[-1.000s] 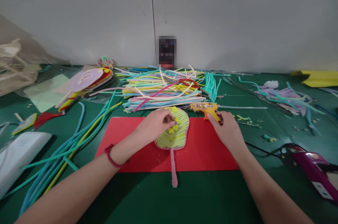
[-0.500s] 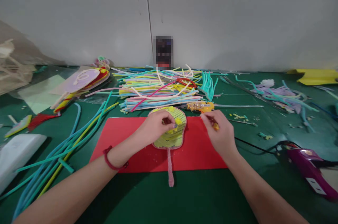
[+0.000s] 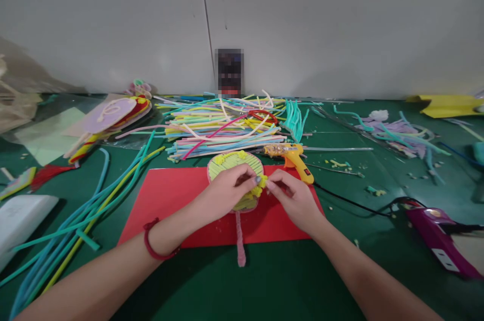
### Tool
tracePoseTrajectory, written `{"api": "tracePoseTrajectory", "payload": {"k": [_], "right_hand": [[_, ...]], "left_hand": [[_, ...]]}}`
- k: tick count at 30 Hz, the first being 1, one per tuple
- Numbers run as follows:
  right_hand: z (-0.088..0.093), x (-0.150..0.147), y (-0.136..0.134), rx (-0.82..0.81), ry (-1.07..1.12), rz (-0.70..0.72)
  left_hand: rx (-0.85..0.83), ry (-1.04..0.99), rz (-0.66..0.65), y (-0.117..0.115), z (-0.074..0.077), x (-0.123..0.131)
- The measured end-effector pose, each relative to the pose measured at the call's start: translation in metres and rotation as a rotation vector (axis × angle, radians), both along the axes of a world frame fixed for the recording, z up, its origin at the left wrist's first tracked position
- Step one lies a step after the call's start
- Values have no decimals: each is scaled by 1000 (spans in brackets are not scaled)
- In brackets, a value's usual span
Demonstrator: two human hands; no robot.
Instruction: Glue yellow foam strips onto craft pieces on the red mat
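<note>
A round pipe-cleaner fan with pale green ribs, a pink edge and a pink handle lies on a red sheet. Yellow flower-like bits sit on its face. Over the fan's right side, my left hand pinches a small yellow pipe-cleaner flower between thumb and fingertips. My right hand meets it from the right, thumb and index finger closed at the flower's edge. Part of the fan is hidden under my left hand. Just behind my right hand lies an orange glue gun.
Behind the fan is a heap of coloured pipe cleaners with red-handled scissors. Long blue and green stems and a finished lilac fan lie left. On the right are a purple power strip and a black cord.
My right hand has moved left from beside the glue gun to the yellow flower at my left fingertips. My left hand has shifted slightly right and lower over the fan.
</note>
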State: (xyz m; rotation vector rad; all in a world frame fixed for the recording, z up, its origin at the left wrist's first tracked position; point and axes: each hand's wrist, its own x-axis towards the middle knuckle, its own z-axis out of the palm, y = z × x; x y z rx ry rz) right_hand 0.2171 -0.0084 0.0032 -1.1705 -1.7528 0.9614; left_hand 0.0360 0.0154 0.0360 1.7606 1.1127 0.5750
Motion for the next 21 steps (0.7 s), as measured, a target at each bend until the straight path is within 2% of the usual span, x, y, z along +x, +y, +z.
{"api": "tracePoseTrajectory", "payload": {"k": [6, 14, 21], "right_hand": [[-1, 0, -1, -27, 31, -6], [-2, 0, -1, 14, 0, -14], [2, -1, 0, -200, 105, 60]], "left_hand": [[-57, 16, -73, -2, 2, 3], [-117, 7, -56, -1, 3, 3], [-33, 91, -88, 2, 0, 0]]}}
